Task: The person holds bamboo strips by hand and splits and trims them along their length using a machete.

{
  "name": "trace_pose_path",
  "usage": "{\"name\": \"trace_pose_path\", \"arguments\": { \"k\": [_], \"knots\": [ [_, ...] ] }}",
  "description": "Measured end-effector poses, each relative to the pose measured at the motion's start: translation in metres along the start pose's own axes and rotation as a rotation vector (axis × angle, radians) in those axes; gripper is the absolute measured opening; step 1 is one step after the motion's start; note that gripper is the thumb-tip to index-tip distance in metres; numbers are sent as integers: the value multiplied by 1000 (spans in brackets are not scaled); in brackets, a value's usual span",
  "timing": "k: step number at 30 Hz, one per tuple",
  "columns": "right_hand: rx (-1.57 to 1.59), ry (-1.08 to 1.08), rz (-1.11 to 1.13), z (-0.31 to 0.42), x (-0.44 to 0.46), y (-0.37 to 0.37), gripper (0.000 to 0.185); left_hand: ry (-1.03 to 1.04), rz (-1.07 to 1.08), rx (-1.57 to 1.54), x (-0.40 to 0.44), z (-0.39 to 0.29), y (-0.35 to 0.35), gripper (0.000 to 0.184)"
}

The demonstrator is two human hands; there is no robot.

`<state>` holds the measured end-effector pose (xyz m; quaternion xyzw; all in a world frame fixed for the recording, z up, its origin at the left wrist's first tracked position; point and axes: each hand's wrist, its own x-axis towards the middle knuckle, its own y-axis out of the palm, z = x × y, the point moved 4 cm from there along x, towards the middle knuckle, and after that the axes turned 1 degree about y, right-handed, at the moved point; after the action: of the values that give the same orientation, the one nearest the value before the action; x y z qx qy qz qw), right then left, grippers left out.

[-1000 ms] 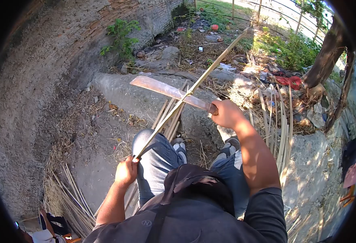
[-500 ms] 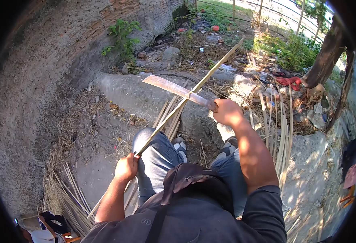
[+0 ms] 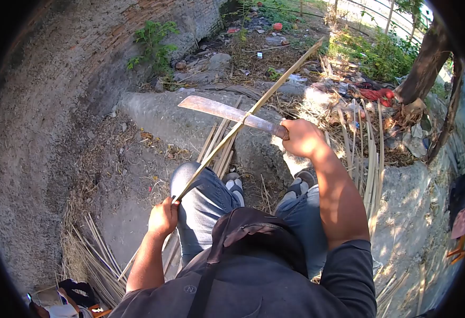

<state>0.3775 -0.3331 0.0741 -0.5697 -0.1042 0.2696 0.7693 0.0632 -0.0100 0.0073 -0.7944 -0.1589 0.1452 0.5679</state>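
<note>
While my knees are bent out in front of me, my left grip [image 3: 162, 217] is closed around the low end of a long strip [image 3: 285, 77], with the thumb up near the top of the fist. The strip is thin and pale, and it looks like wood. It goes up and away from me on a slant, past my left knee [image 3: 189, 183], and its far end sticks up over the ground. My right grip [image 3: 302, 139] is closed around the handle of a big knife [image 3: 216, 110]. The knife has a wide, worn blade, and its tip points off to the left. The strip and the blade cross in front of me like a big X. They look like they touch there, but I cannot tell how deep the edge goes. Under the cross, a bunch of strips [image 3: 223, 153] lies by my left shoe [image 3: 235, 188], against a big gray rock [image 3: 153, 114]. More long sticks [image 3: 371, 164] lie over on the right, near a red cloth [image 3: 376, 95] and a tree trunk [image 3: 428, 69]. A rough wall [image 3: 42, 132] stands on the left, and a green plant [image 3: 155, 47] grows beside it.
</note>
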Motion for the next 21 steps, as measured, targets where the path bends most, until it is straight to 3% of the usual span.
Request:
{"name": "trace_pose_path", "arguments": {
  "k": [5, 6, 9, 11, 13, 14, 17, 21],
  "knots": [
    [-110, -149, 84, 30, -9, 10, 20, -13, -5, -16, 0, -2, 0, 27],
    [-150, -294, -14, 37, -8, 21, 18, -12, -6, -12, 0, -2, 0, 27],
    [-236, -380, -92, 56, -15, 23, 16, 24, -29, 14, 0, 0, 1, 26],
    [-167, -407, -311, 33, -1, 26, 11, 34, -35, -17, -1, 5, 3, 26],
    [-3, -148, -353, -2, 19, 18, 11, 42, -36, -30, -6, 7, 3, 26],
    [75, -65, -233, -5, 22, 18, 14, 55, -41, -27, -4, 6, 2, 26],
    [49, -60, -238, 1, 13, 19, 15, 55, -17, -18, -2, 1, -3, 26],
    [158, -25, 16, -6, 8, 16, 19, 56, 22, -3, -1, 0, -8, 26]
  ]
}}
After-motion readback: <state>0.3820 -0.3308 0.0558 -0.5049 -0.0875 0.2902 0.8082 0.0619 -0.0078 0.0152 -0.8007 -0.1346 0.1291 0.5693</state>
